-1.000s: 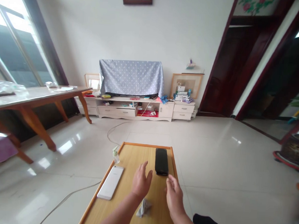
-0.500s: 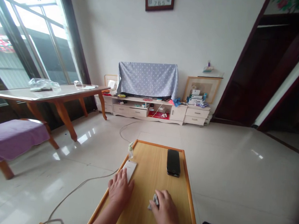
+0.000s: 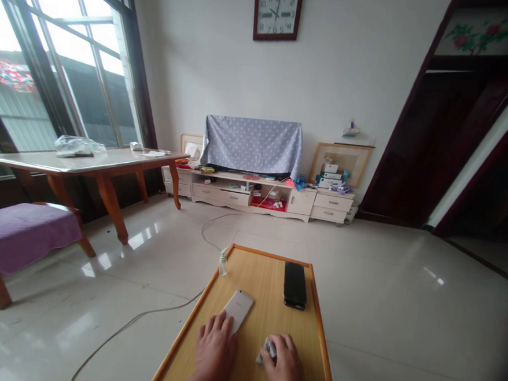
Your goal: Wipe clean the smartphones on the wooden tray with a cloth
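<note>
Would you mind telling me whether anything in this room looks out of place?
A white cable lies loose across the tile floor beside the low wooden table, running back toward the cream cabinet. It looks untidy and could trip someone.

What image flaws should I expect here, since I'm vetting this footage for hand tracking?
Head view: the window blows out white; the tile floor shows glare patches; the wide lens bends edges near the frame sides; the right corners darken; the left hand and right hand look slightly soft.
</note>
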Motion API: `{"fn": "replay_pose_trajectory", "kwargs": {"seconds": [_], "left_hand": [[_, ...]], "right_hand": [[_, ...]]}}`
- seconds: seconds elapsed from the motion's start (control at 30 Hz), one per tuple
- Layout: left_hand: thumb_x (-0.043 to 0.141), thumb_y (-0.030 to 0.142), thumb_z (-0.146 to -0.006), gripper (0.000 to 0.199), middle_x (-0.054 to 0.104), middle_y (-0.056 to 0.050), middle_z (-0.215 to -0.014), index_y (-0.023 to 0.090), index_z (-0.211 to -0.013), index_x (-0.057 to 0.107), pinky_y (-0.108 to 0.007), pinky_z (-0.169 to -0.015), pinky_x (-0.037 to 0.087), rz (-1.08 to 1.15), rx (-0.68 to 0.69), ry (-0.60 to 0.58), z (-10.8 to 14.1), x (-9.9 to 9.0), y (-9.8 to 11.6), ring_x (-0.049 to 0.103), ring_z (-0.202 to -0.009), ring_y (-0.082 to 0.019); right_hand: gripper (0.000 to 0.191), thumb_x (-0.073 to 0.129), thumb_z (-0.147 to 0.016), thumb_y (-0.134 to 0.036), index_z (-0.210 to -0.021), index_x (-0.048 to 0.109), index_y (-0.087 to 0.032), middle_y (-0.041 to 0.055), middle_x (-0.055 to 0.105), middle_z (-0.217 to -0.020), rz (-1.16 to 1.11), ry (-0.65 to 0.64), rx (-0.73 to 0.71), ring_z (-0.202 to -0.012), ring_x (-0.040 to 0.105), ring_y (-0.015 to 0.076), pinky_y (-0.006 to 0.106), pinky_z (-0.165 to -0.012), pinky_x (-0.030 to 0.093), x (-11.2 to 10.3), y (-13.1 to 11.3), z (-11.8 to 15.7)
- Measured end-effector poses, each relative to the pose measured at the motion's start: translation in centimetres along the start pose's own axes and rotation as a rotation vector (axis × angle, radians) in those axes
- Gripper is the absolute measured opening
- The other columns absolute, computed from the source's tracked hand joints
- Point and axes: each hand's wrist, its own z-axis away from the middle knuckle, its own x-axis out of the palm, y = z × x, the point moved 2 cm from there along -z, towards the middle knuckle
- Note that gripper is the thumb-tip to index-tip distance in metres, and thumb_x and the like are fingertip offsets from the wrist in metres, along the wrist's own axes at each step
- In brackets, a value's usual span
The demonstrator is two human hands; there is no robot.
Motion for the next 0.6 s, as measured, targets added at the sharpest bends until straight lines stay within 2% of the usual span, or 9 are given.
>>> {"fn": "replay_pose_trajectory", "kwargs": {"seconds": [0.07,0.13,0.27,0.33,0.5,0.6], "left_hand": [[0.042,0.035,-0.094,0.042,0.056,-0.006,-0.149,0.027,-0.129,0.064,-0.044,-0.109,0.032,0.060,0.084,-0.008,0.9,0.0,1.0,0.047,-0.133,-0.028],[0.046,0.037,-0.092,0.046,0.054,-0.005,-0.151,0.028,-0.135,0.061,-0.044,-0.111,0.030,0.100,0.128,-0.039,1.5,0.0,1.5,0.046,-0.135,-0.028],[0.054,0.047,-0.085,0.067,0.045,-0.009,-0.159,0.023,-0.148,0.050,-0.047,-0.117,0.024,0.110,0.091,-0.094,2.0,0.0,0.8,0.039,-0.144,-0.032],[0.056,0.048,-0.083,0.074,0.046,-0.010,-0.159,0.020,-0.150,0.048,-0.047,-0.118,0.024,0.110,0.073,-0.094,2.2,0.0,0.1,0.039,-0.144,-0.032],[0.055,0.045,-0.081,0.073,0.054,-0.011,-0.151,0.017,-0.148,0.050,-0.043,-0.116,0.028,0.118,0.067,-0.099,2.5,-0.3,-0.5,0.045,-0.139,-0.030],[0.054,0.044,-0.079,0.075,0.055,-0.012,-0.150,0.017,-0.149,0.050,-0.042,-0.115,0.029,0.108,0.057,-0.149,2.2,-0.3,-0.5,0.046,-0.139,-0.030]], "right_hand": [[0.008,0.060,-0.094,-0.030,-0.098,0.066,-0.025,0.0040,0.063,-0.092,-0.007,-0.008,-0.006,-0.084,0.065,0.0221,0.032,-0.077,0.052,0.1,0.0,0.1],[0.011,0.057,-0.096,-0.031,-0.096,0.066,-0.025,0.0041,0.062,-0.091,-0.013,-0.017,-0.015,-0.083,0.065,0.0218,0.032,-0.078,0.052,0.2,0.1,0.1],[0.021,0.050,-0.100,-0.033,-0.090,0.067,-0.025,0.0040,0.062,-0.090,-0.016,-0.050,-0.028,-0.082,0.065,0.0202,0.030,-0.076,0.052,0.4,0.1,0.2],[0.025,0.048,-0.102,-0.033,-0.086,0.066,-0.025,0.0038,0.062,-0.090,-0.003,-0.083,-0.028,-0.082,0.065,0.0194,0.029,-0.076,0.051,0.4,0.1,0.2],[0.030,0.046,-0.102,-0.034,-0.081,0.064,-0.025,0.0016,0.060,-0.088,0.088,-0.080,-0.015,-0.077,0.065,0.0174,0.027,-0.070,0.048,0.5,-0.1,-1.0],[0.028,0.043,-0.103,-0.031,-0.088,0.066,-0.026,0.0016,0.061,-0.090,0.095,-0.042,-0.034,-0.077,0.065,0.0164,0.026,-0.071,0.049,0.9,-0.3,-2.4]]}}
